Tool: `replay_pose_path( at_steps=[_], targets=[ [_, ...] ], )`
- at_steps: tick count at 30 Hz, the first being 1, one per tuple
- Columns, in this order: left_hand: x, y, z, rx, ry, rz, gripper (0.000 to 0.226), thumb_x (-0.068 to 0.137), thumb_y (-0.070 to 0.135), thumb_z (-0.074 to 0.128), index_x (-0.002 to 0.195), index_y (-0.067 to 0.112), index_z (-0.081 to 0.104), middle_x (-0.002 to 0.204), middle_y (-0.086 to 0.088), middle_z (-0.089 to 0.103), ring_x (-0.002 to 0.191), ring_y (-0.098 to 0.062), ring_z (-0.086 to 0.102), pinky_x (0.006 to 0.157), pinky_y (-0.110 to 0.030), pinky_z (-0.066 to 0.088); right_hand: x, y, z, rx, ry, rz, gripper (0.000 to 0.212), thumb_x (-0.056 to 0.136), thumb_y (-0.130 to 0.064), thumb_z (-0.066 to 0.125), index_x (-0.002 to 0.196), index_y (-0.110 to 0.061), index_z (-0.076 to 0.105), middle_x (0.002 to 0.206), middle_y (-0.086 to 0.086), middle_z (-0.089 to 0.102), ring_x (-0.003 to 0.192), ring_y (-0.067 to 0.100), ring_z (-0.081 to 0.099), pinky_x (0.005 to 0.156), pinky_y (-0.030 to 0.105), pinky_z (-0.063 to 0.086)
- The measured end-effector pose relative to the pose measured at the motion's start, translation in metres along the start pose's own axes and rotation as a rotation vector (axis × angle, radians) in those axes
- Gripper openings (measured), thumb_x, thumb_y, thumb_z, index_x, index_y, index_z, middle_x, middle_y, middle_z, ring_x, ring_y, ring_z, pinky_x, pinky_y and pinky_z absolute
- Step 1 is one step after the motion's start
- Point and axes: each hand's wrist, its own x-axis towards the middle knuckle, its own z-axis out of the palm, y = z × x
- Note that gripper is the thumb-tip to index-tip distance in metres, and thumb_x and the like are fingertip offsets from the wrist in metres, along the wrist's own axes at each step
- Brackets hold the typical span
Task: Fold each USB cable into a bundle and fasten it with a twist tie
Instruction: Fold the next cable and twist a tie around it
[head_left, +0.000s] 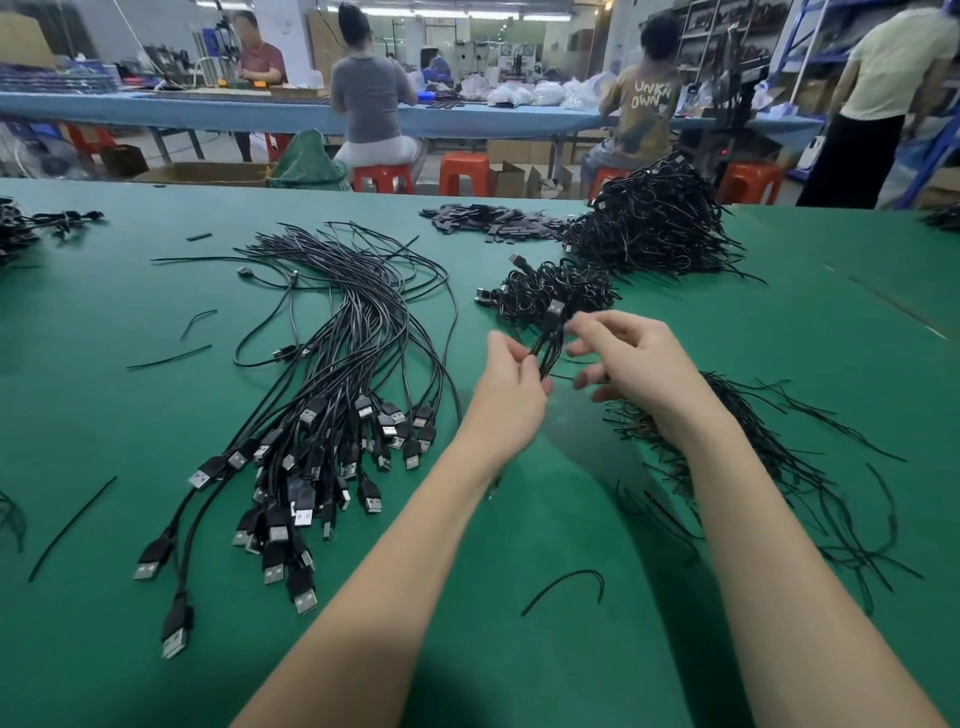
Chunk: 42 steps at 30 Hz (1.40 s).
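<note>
Green table (519, 649), both hands (511, 389) gripping cable bundle (549, 343)

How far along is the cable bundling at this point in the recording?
Done: two heaps of tied bundles across the green table. In hand: the left hand and right hand hold one folded cable between them. Left: a big fan of loose USB cables on the left; spare twist ties lie on the right.
</note>
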Motion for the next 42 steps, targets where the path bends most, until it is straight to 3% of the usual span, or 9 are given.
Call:
replay_pose_path(
  at_steps=[2,5,8,12,16,22,28,33,42],
  targets=[
    [-0.003,-0.01,0.0,-0.169,0.008,-0.118,0.019,0.107,0.017,0.032,0.089,0.024,0.031,0.085,-0.006,0.052,0.048,0.0,0.045,0.042,-0.016,0.031,0.001,0.006,-0.015,-0.496,0.03,-0.033,0.015,0.093,-0.037,0.066,0.084,-0.03,0.075,0.073,-0.018,0.069,0.066,-0.002,0.064,0.058,0.015,0.047],
    [-0.004,-0.023,-0.004,-0.354,0.06,-0.192,0.018,0.107,0.015,0.032,0.091,0.021,0.032,0.078,-0.005,0.05,0.046,-0.004,0.036,0.038,-0.015,0.026,-0.001,0.01,-0.028,-0.897,-0.039,0.096,0.007,0.085,-0.036,0.073,0.078,-0.037,0.074,0.085,-0.015,0.071,0.091,0.014,0.067,0.077,0.028,0.055],
    [-0.003,-0.027,-0.004,-0.39,0.075,-0.186,0.017,0.108,0.016,0.033,0.092,0.022,0.034,0.076,-0.003,0.052,0.046,-0.002,0.037,0.038,-0.015,0.025,-0.003,0.013,-0.027,-0.964,-0.077,0.227,0.008,0.079,-0.034,0.079,0.075,-0.039,0.074,0.095,-0.008,0.073,0.095,0.021,0.067,0.085,0.034,0.057],
    [-0.005,-0.028,-0.002,-0.378,0.048,-0.157,0.016,0.108,0.017,0.034,0.093,0.021,0.035,0.075,-0.003,0.052,0.046,-0.002,0.037,0.039,-0.015,0.025,-0.002,0.02,-0.024,-0.931,-0.035,0.254,0.012,0.081,-0.031,0.079,0.072,-0.037,0.073,0.094,-0.005,0.074,0.093,0.022,0.066,0.077,0.031,0.051],
    [-0.004,-0.028,-0.003,-0.406,0.047,-0.154,0.015,0.108,0.016,0.033,0.093,0.02,0.034,0.075,-0.002,0.05,0.049,-0.005,0.035,0.04,-0.015,0.025,0.0,0.023,-0.018,-1.053,-0.078,0.21,0.007,0.088,-0.03,0.067,0.086,-0.033,0.073,0.101,-0.002,0.073,0.096,0.026,0.066,0.078,0.032,0.051],
    [0.003,-0.025,-0.003,-0.495,0.055,-0.125,0.017,0.108,0.014,0.033,0.092,0.021,0.032,0.072,-0.001,0.049,0.046,-0.005,0.034,0.038,-0.015,0.023,0.007,0.016,-0.013,-0.557,0.103,-0.038,0.007,0.096,-0.026,0.06,0.09,-0.026,0.065,0.083,-0.013,0.065,0.073,-0.001,0.056,0.059,0.012,0.038],
    [0.008,-0.03,-0.002,-0.447,0.078,-0.126,0.019,0.108,0.015,0.033,0.09,0.022,0.032,0.071,-0.001,0.05,0.045,-0.004,0.035,0.038,-0.015,0.023,0.005,0.014,-0.017,-0.199,0.147,-0.011,0.007,0.095,-0.021,0.066,0.096,-0.025,0.072,0.077,-0.004,0.067,0.071,0.012,0.061,0.072,0.029,0.051],
    [0.007,-0.033,-0.002,-0.433,0.082,-0.141,0.018,0.107,0.016,0.034,0.09,0.022,0.033,0.072,0.0,0.051,0.046,-0.004,0.036,0.039,-0.016,0.025,0.001,0.005,-0.029,0.158,0.114,0.048,0.008,0.092,-0.012,0.073,0.09,-0.019,0.077,0.072,-0.004,0.064,0.059,0.003,0.054,0.051,0.014,0.045],
    [0.007,-0.029,0.0,-0.452,0.077,-0.169,0.017,0.107,0.014,0.035,0.091,0.02,0.034,0.071,-0.002,0.05,0.044,-0.003,0.036,0.039,-0.016,0.024,-0.004,0.001,0.009,0.684,-0.07,-0.097,0.012,0.075,-0.003,0.077,0.087,-0.006,0.075,0.086,0.01,0.077,0.084,0.017,0.075,0.075,0.019,0.058]
  ],
)
